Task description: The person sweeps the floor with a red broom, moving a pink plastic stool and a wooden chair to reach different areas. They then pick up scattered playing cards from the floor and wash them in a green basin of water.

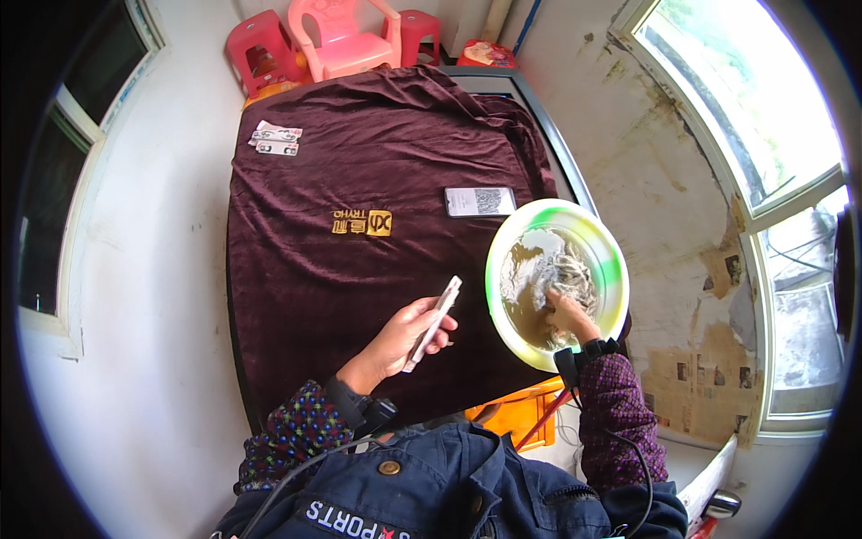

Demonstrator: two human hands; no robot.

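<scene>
My left hand [409, 337] is closed around a thin, pale stack of narrow cards [433, 325], tilted and seen nearly edge-on above a dark maroon velvet cloth [323, 290]. To the right, my right hand [569, 315] reaches down into a white, green and yellow plastic basin [499, 269]. Murky brownish water [527, 322] fills the basin's bottom. A wet grey rag [572, 273] lies in that water, and my right fingers touch it. Whether they grip it is partly hidden.
A phone [479, 201] with a lit screen lies behind the basin. Several narrow printed cards [276, 139] rest at the far left of the cloth. Beyond the table edge stand a pink plastic chair [347, 47] and red stools [261, 50]. A wooden stool [515, 421] is below the basin.
</scene>
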